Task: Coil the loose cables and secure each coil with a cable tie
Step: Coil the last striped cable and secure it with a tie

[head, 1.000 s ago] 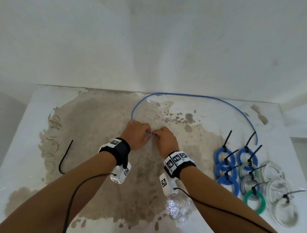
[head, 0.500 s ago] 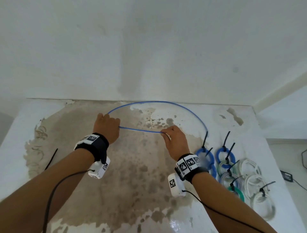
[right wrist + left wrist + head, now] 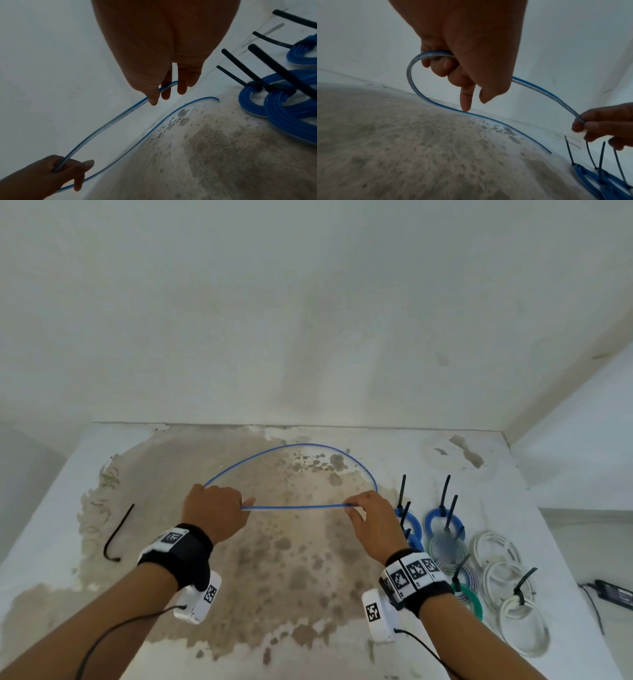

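A thin blue cable [image 3: 294,507] runs taut between my two hands above the stained table, and its remaining length arcs back over the table [image 3: 291,447] toward the right. My left hand [image 3: 215,515] grips the cable [image 3: 419,56] in curled fingers, the index finger pointing down. My right hand [image 3: 368,517] pinches the cable's other end [image 3: 164,88] between thumb and fingers. The cable's free tip [image 3: 217,99] lies near the tied blue coils [image 3: 283,102]. A loose black cable tie [image 3: 118,534] lies at the table's left.
Several tied coils, blue [image 3: 442,520], white [image 3: 513,597] and green [image 3: 471,601], sit at the table's right with black tie tails sticking up. A white wall rises just behind the table. A black adapter [image 3: 615,594] lies on the floor at far right.
My hands have moved apart, drawing a straight stretch of blue cable between them. The cable's loop on the table has shrunk and its far end has slid in from the right.
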`<state>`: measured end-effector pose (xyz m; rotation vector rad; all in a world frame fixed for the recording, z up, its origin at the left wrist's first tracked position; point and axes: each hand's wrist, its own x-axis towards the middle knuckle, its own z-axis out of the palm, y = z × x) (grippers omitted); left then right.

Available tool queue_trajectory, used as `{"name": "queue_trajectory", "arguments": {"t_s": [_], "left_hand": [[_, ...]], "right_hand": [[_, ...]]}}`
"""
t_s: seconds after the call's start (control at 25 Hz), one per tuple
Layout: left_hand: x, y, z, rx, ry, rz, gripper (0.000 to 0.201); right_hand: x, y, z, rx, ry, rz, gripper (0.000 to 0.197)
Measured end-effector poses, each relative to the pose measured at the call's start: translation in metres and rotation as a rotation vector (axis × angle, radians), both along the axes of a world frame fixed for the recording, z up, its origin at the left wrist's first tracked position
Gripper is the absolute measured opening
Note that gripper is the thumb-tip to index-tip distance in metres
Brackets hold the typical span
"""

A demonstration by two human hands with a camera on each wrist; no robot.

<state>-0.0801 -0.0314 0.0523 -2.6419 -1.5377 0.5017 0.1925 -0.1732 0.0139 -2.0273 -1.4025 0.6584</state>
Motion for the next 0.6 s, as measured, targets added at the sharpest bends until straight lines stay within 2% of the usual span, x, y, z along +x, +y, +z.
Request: {"name": "queue_trajectory", "arguments": {"t_s": [0.16,0.24,0.32,0.44,0.52,0.6], "left_hand": [[-0.012,-0.022,0.026,-0.011,-0.072,0.117,0.05],[-0.022,-0.03,0.033,-0.043,-0.284,0.176,0.037],[-0.033,-0.042,0.04,-0.113,-0.618,0.14,0.023],[-0.042,-0.06,0.047,-0.215,-1.062,0.123,0.013],[-0.042,-0.068,0.043,-0.258,-1.207,0.2,0.004],[-0.037,-0.076,0.034,-0.34,-1.303,0.263,0.016]], "right_hand": [[-0.002,-0.007,0.009,0.03,-0.012,0.086,0.021],[-0.006,-0.008,0.015,0.071,0.026,0.109,0.022],[-0.014,-0.009,0.022,0.113,0.097,0.086,0.021],[-0.034,-0.002,0.036,0.115,0.406,-0.046,0.021],[-0.055,0.007,0.044,0.09,0.634,-0.105,0.02],[-0.08,0.015,0.053,0.054,0.851,-0.143,0.016]]}}
